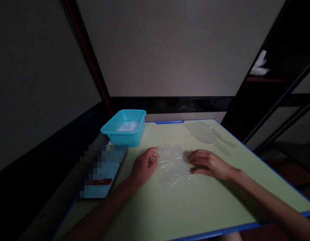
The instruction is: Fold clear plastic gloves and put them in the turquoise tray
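A clear, crinkled plastic sheet or bag (171,164) lies flat on the table between my two hands. At its left edge is my left hand (144,166), with fingers loosely bent and a gap showing between thumb and fingers. My right hand (208,164) rests by the right edge, its fingers stretched toward the plastic and the thumb apart below them. Neither hand visibly grips anything. Farther back on the right, another piece of clear plastic (202,132) is spread out, with two long strips reaching toward the table's right side.
A turquoise plastic basin (124,139) with something white inside stands at the back left. Before it lies a flat tablet-like device (104,172), partly pixelated. The pale table (155,214) has a blue edge; a light wall panel (170,50) rises behind it.
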The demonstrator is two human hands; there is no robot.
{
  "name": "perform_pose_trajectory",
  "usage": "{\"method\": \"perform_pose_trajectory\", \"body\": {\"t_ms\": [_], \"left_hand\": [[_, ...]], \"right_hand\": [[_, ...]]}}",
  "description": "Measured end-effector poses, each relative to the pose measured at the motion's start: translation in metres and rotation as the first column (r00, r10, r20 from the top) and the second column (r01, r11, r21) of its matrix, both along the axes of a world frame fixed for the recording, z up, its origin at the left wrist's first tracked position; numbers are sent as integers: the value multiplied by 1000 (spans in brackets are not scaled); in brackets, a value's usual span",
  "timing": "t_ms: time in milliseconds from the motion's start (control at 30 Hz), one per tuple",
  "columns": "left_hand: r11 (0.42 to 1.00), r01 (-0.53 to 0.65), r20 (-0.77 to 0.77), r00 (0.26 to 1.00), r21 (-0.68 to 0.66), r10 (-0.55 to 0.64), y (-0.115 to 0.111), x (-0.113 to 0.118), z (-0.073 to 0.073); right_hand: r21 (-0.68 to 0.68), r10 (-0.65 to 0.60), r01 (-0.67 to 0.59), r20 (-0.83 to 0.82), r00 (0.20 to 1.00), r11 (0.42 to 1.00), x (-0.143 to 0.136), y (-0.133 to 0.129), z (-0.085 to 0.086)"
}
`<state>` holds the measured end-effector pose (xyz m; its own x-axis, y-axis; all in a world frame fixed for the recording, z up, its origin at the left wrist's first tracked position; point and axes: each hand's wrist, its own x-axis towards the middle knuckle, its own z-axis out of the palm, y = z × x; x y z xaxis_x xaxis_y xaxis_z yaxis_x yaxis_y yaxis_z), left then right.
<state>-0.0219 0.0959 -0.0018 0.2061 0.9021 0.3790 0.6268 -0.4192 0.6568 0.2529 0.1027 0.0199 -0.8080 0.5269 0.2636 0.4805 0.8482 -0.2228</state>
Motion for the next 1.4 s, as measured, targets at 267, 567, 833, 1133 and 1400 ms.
{"method": "perform_pose_trajectory", "body": {"t_ms": [267,567,833,1133,1400], "left_hand": [[954,283,181,948,-104,-261,-2,9,1],[927,326,218,933,-185,-285,3,12,-1],[925,326,236,931,-198,-278,2,13,0],[923,321,255,930,-211,-265,4,12,-4],[951,211,372,921,-226,-116,7,10,-7]], "right_hand": [[438,57,-171,261,964,883,8,-31,-3],[581,98,-244,271,958,776,4,-33,-4],[597,110,-262,279,954,758,5,-27,-5],[460,62,-179,257,964,870,-4,3,-12],[212,98,-138,189,977,968,-6,10,-20]]}}
